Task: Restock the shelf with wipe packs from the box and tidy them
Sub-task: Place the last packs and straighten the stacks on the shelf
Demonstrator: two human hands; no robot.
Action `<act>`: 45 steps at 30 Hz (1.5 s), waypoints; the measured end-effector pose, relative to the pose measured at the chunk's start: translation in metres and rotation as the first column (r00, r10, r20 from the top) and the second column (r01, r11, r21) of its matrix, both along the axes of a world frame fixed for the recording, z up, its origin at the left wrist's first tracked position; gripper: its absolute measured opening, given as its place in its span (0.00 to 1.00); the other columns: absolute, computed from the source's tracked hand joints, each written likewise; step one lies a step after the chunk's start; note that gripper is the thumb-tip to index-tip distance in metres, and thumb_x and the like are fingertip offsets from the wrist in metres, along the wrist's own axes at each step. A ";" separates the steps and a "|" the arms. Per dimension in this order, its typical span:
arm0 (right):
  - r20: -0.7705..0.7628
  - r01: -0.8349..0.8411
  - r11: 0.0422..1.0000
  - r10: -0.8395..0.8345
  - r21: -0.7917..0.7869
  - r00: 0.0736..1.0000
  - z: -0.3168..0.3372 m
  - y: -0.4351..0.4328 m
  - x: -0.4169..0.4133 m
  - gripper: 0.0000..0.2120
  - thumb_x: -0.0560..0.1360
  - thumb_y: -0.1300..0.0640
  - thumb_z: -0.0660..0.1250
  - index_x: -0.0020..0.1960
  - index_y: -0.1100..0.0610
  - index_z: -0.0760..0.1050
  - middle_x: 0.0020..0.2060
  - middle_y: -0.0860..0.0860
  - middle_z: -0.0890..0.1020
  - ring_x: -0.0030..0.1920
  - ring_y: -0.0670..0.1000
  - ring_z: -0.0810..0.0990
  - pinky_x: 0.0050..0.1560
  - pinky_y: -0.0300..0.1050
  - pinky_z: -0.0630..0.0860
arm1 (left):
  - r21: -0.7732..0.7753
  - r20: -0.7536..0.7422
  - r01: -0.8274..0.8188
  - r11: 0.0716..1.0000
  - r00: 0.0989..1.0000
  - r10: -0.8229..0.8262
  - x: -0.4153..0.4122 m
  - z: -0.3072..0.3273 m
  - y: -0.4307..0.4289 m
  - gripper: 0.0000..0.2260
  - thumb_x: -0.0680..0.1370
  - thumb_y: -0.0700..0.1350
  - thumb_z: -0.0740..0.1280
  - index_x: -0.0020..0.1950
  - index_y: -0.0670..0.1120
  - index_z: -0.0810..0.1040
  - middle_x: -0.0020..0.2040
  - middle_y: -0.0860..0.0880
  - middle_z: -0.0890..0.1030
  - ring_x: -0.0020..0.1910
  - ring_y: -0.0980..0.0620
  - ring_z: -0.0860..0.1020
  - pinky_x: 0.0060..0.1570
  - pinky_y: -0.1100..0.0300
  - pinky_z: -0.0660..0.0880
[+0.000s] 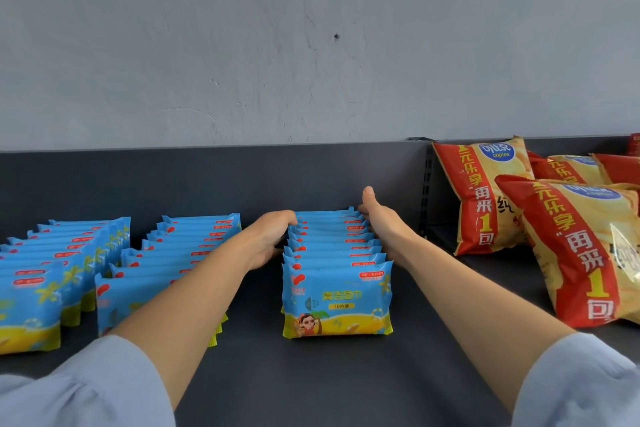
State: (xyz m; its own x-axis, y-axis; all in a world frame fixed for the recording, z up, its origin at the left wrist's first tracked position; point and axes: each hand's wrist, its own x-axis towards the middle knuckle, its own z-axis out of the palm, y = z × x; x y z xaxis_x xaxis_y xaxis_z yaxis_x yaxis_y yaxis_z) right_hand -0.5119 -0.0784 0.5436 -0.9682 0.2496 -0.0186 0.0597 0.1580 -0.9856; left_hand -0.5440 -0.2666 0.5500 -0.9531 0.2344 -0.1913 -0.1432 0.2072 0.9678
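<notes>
Three rows of blue and yellow wipe packs stand upright on the dark shelf (311, 374). The right row (337, 302) runs from front to back between my two hands. My left hand (270, 239) presses flat against this row's left side, fingers reaching toward its far end. My right hand (381, 222) presses against its right side, thumb pointing up. The middle row (187, 246) sits just left of my left forearm, which hides its front packs in part. The left row (45, 274) reaches the frame's left edge. No box is in view.
Red and yellow snack bags (491, 198) lie on the shelf to the right, past a vertical slotted divider (427, 191); one large bag (581, 253) lies nearer the front. A grey wall (311, 45) rises behind the shelf's back panel.
</notes>
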 end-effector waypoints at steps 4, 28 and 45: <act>0.006 0.011 0.997 -0.012 0.073 1.000 0.001 -0.001 0.002 0.25 0.81 0.37 0.46 0.45 0.54 0.72 0.40 0.50 0.80 0.41 0.47 0.81 0.45 0.41 0.77 | -0.038 -0.005 0.001 0.999 1.000 -0.002 0.002 0.000 -0.002 0.14 0.77 0.41 0.58 0.56 0.41 0.79 0.52 0.41 0.84 0.54 0.42 0.81 0.59 0.47 0.77; -0.104 0.044 0.639 0.057 0.768 0.993 0.023 0.000 0.050 0.18 0.81 0.48 0.59 0.66 0.56 0.72 0.56 0.50 0.80 0.51 0.47 0.79 0.47 0.42 0.78 | -0.710 -0.536 -0.242 0.661 0.794 -0.286 0.049 0.035 -0.013 0.07 0.81 0.42 0.54 0.51 0.50 0.71 0.50 0.51 0.70 0.49 0.53 0.66 0.47 0.59 0.64; -0.115 0.111 0.315 -0.006 0.943 0.993 0.037 -0.026 0.151 0.22 0.80 0.47 0.61 0.71 0.54 0.66 0.63 0.53 0.74 0.62 0.53 0.73 0.59 0.49 0.75 | -0.788 -0.588 -0.349 0.508 0.672 -0.450 0.128 0.042 -0.051 0.17 0.81 0.45 0.55 0.68 0.44 0.70 0.66 0.45 0.73 0.64 0.46 0.72 0.60 0.52 0.71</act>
State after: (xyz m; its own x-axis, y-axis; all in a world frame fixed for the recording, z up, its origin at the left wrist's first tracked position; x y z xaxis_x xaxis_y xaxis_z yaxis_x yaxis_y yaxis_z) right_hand -0.3609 -0.1047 0.5806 -0.9347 0.1023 0.3404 0.0470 0.9848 -0.1670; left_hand -0.4164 -0.3175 0.5915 -0.8472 0.4078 0.3406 0.4637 0.8805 0.0990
